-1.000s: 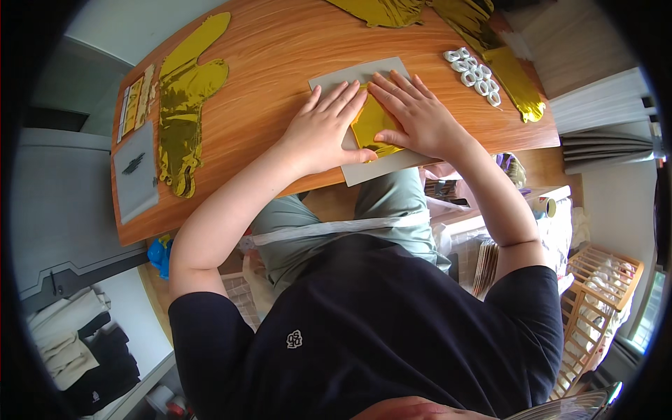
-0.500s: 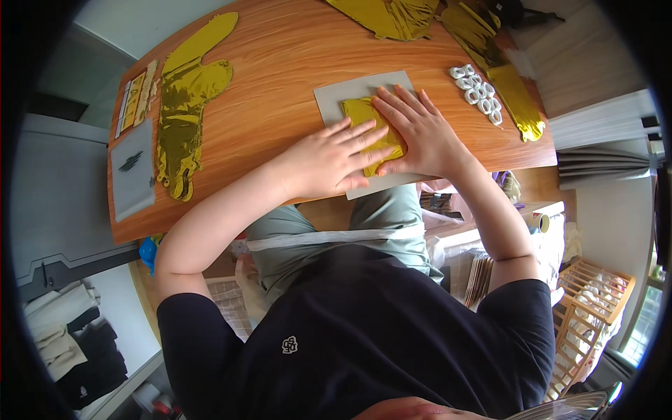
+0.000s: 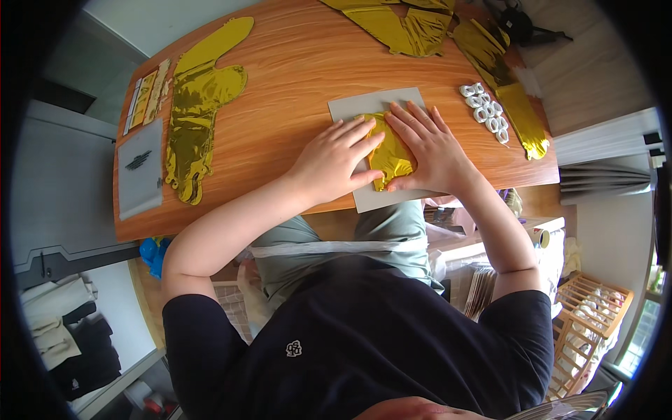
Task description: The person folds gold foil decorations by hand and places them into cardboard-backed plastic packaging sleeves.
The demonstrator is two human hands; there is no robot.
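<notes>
Gold foil piece: the gold foil piece [image 3: 392,148] lies on the grey board [image 3: 348,107], between and partly under my hands.
Left hand: my left hand [image 3: 337,158] is open and grasps nothing, its fingers and thumb reaching over the foil's left side.
Right hand: my right hand [image 3: 432,152] is open too, fingers spread along the foil's right side, thumb by its near end.
Grey board: it lies slightly askew at the near edge of the wooden tabletop [image 3: 280,98].
Right of the board: a cluster of white rings [image 3: 479,114], then a long gold strip [image 3: 521,120].
Far side: a wide gold sheet [image 3: 416,35].
Left end: a curved gold shape [image 3: 199,91], beside a pale sheet [image 3: 138,192] carrying small dark pieces [image 3: 139,159].
</notes>
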